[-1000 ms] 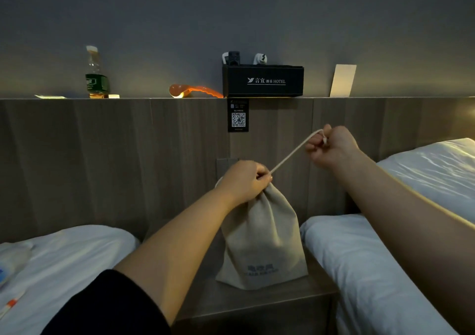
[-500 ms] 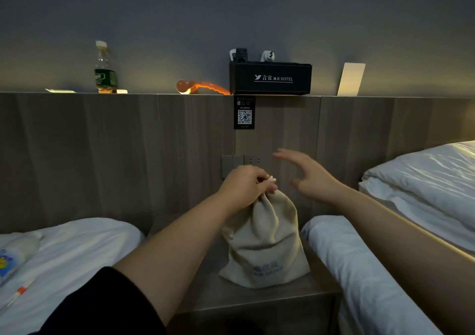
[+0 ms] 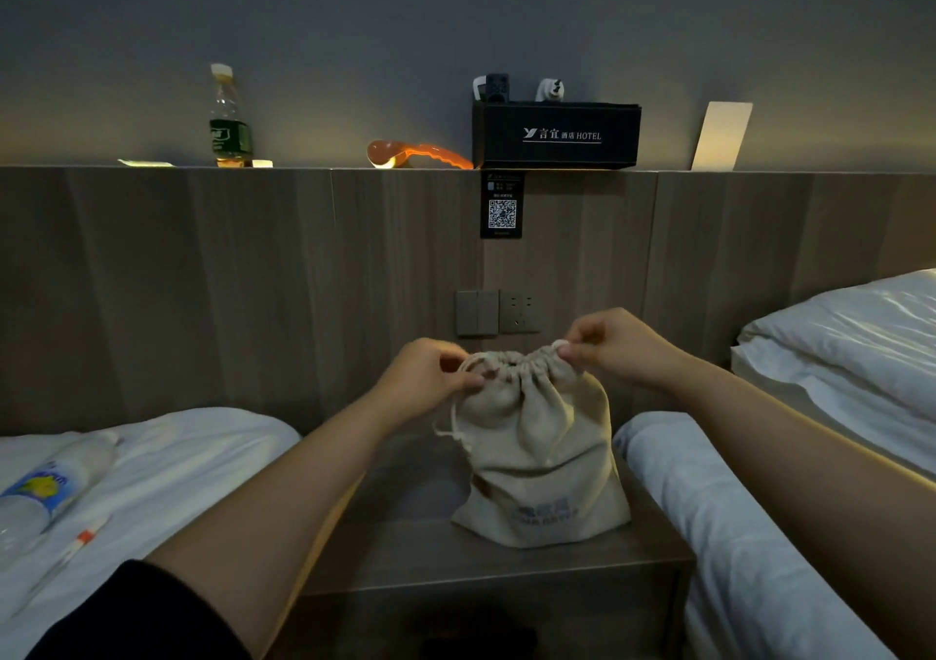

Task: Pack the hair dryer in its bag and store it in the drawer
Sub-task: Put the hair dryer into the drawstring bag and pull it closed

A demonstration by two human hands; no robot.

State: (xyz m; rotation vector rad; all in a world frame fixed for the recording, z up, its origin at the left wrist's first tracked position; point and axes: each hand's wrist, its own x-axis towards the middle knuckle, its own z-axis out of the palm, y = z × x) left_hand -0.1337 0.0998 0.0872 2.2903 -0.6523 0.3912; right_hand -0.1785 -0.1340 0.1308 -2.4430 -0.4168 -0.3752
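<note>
A beige drawstring bag stands upright on the wooden nightstand between two beds. Its gathered mouth is nearly drawn together. My left hand pinches the left side of the gathered rim. My right hand pinches the right side of the rim. A loose drawstring hangs down the bag's left side. The bag bulges, and the hair dryer itself is hidden. No drawer front is clearly visible below the nightstand top.
White beds flank the nightstand: the left bed holds a plastic bottle and a pen. The right bed has a pillow. The headboard ledge carries a drink bottle, an orange object, a black hotel box and a card. Wall switches sit behind the bag.
My right hand let go of the taut drawstring, swung back down and now pinches the bag's rim. My left hand shifted from gripping the neck to pinching the rim's left side.
</note>
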